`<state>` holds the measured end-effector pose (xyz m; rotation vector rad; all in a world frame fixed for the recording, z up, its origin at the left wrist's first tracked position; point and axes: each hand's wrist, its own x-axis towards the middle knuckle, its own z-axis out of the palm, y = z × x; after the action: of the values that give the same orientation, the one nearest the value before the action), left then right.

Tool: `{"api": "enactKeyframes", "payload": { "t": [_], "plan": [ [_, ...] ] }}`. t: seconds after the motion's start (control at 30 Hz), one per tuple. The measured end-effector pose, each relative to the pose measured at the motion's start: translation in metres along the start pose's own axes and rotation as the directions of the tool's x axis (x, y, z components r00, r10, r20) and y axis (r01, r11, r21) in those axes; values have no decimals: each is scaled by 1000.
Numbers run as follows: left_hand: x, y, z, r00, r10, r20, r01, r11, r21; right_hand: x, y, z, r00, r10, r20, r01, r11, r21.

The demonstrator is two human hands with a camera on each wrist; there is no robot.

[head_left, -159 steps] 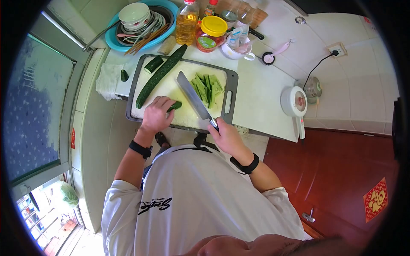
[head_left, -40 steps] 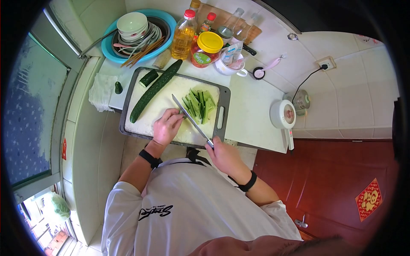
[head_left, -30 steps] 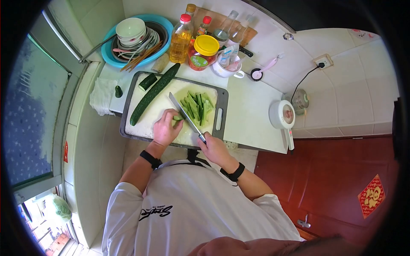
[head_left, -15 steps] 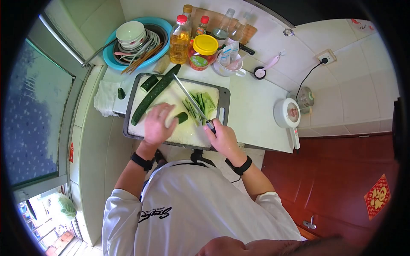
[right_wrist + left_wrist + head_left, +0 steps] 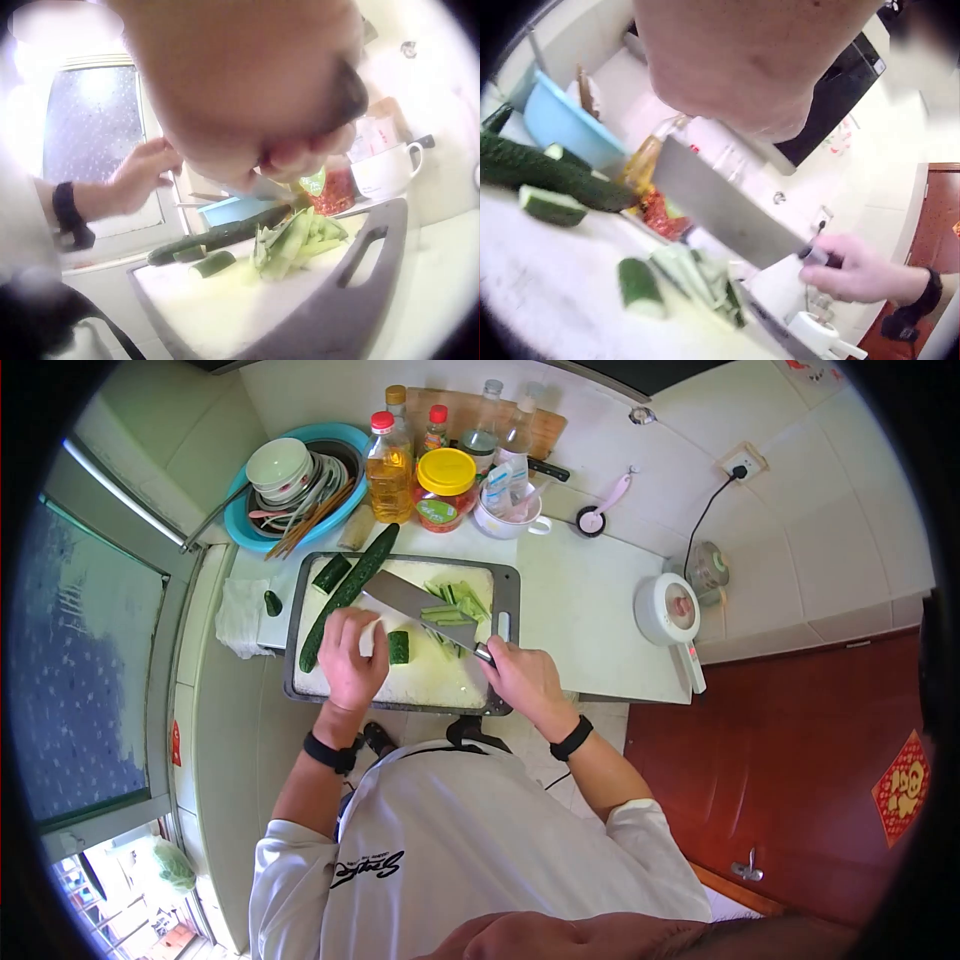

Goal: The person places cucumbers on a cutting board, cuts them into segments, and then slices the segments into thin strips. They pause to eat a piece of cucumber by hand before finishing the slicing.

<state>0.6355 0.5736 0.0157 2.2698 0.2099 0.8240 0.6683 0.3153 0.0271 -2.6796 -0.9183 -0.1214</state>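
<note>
My right hand [image 5: 522, 678] grips the handle of a broad kitchen knife [image 5: 398, 596]. Its blade is held above the board, and in the left wrist view the wide face shows with nothing stuck on it. Cut cucumber strips [image 5: 458, 600] lie in a pile by the blade, partly overlapping it in the head view. My left hand [image 5: 352, 665] is raised over the board's left half, fingers loosely bent and holding nothing. Beside it a short cucumber piece [image 5: 399, 647] lies on the cutting board [image 5: 430, 685]. A long whole cucumber [image 5: 345, 600] and another cut piece [image 5: 331, 573] lie at the left.
Behind the board stand an oil bottle [image 5: 388, 475], a yellow-lidded jar [image 5: 446, 490] and a white cup [image 5: 510, 518]. A blue basin [image 5: 240, 528] of dishes is at back left. A cucumber end [image 5: 272, 603] lies by a white cloth [image 5: 238, 618]. A white pot [image 5: 665, 610] sits right.
My left hand has let go of the short cucumber piece and lifted away to the left. The knife has risen from beside that piece and turned its flat face upward.
</note>
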Motion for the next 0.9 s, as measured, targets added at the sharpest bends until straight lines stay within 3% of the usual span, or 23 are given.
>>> {"api": "enactKeyframes", "payload": {
  "t": [0.07, 0.1, 0.13, 0.17, 0.2, 0.23, 0.3, 0.33, 0.5, 0.63, 0.7, 0.73, 0.8, 0.83, 0.9],
  "plan": [
    [32, 34, -9, 920, 377, 104, -380, 925, 13, 4, 4, -2, 999, -21, 28, 23, 998, -51],
    [38, 42, -3, 914, 276, 296, -275, 960, -48, 3, 5, -4, 997, -47, 64, 53, 993, -102],
    [45, 44, 7, 917, 281, 284, -279, 959, -47, 6, 8, -4, 997, -55, 57, 61, 992, -109],
    [47, 42, 20, 832, 232, 504, -290, 956, 38, 6, 10, -2, 995, -75, 73, 84, 987, -134],
    [48, 38, 31, 704, 151, 694, -317, 941, 117, 5, 12, 0, 992, -92, 90, 106, 982, -159],
    [50, 31, 44, 707, 156, 690, -319, 941, 115, 5, 15, -1, 992, -94, 86, 107, 981, -165],
    [50, 19, 66, 607, 80, 790, -262, 959, 105, -1, 18, -2, 984, -80, 158, 111, 974, -199],
    [47, 15, 73, 603, 83, 794, -265, 959, 101, -5, 19, -4, 985, -74, 159, 106, 974, -199],
    [52, -5, 93, 570, 343, 747, -503, 864, -12, -24, 23, -17, 982, -100, 158, 131, 972, -197],
    [64, -13, 88, 528, 405, 746, -539, 839, -74, -54, 36, -23, 989, -84, 126, 103, 982, -157],
    [81, 2, 60, 802, 287, 524, -286, 954, -84, -69, 40, -34, 995, -18, 98, 23, 998, -53],
    [84, 7, 44, 870, 148, 470, -124, 989, -81, -78, 37, -35, 994, -18, 106, 22, 999, -46],
    [78, -17, 26, 887, -62, 458, -11, 988, 154, -88, 33, -37, 977, 212, 38, -215, 957, 193],
    [67, -22, 22, 886, -64, 459, -10, 987, 158, -88, 27, -37, 977, 211, 39, -215, 957, 196],
    [28, -36, 15, 713, -283, 641, 111, 949, 295, -83, 8, -33, 905, 422, 58, -404, 807, 430]
  ]
}}
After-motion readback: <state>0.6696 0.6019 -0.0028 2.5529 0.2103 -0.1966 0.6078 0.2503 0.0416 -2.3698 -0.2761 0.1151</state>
